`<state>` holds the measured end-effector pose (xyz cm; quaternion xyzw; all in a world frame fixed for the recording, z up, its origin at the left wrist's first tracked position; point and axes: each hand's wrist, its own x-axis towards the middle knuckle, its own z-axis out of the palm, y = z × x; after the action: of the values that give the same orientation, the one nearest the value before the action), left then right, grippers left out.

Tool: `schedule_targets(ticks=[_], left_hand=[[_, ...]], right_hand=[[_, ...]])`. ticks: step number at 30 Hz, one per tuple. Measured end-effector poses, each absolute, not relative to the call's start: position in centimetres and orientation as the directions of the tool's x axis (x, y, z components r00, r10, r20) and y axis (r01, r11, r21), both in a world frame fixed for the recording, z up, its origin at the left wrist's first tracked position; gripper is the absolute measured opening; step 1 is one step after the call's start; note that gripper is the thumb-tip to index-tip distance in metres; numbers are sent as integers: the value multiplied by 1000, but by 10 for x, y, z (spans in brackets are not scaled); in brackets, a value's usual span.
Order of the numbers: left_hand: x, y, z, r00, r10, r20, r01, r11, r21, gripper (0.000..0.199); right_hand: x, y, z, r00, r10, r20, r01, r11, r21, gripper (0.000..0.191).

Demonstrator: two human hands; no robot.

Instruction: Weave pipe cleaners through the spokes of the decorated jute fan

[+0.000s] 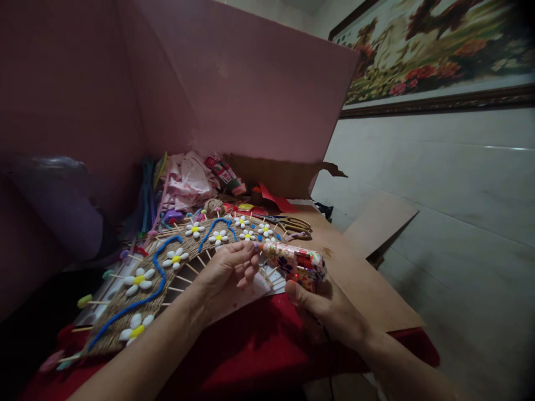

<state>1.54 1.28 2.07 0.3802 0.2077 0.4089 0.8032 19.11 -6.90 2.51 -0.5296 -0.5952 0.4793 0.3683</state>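
Note:
My right hand (330,306) is wrapped round a flower-patterned hot glue gun (296,262), its tip pointing left and a small red light glowing on its body. Close to that tip, my left hand (236,264) pinches a tiny purplish piece (256,245), too small to name. Behind and left of both hands lies a curved craft piece wound with jute twine (146,278), with thin sticks poking out of its edges. White-petalled flowers with yellow centres (139,281) and a wavy blue strip (161,273) decorate it. My left forearm covers part of the piece.
Scissors (295,224) lie on a cardboard sheet (355,267). Further back are a twine ball (214,207), crumpled pink cloth (190,181) and red paper (276,197). Pink panels (251,83) rise behind; red cloth (259,340) covers the table's front.

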Motion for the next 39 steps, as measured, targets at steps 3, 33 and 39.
schedule_targets(ticks=[3, 33, 39], left_hand=[[16, 12, 21, 578, 816, -22, -502, 377, 779, 14], [16, 12, 21, 569, 822, -13, -518, 371, 771, 14], [15, 12, 21, 567, 823, -30, -510, 380, 772, 14]], right_hand=[[191, -69, 24, -162, 986, -47, 286, 1, -958, 57], [190, -68, 23, -150, 988, -46, 279, -3, -960, 55], [191, -69, 23, -166, 984, -64, 257, -19, -966, 53]])
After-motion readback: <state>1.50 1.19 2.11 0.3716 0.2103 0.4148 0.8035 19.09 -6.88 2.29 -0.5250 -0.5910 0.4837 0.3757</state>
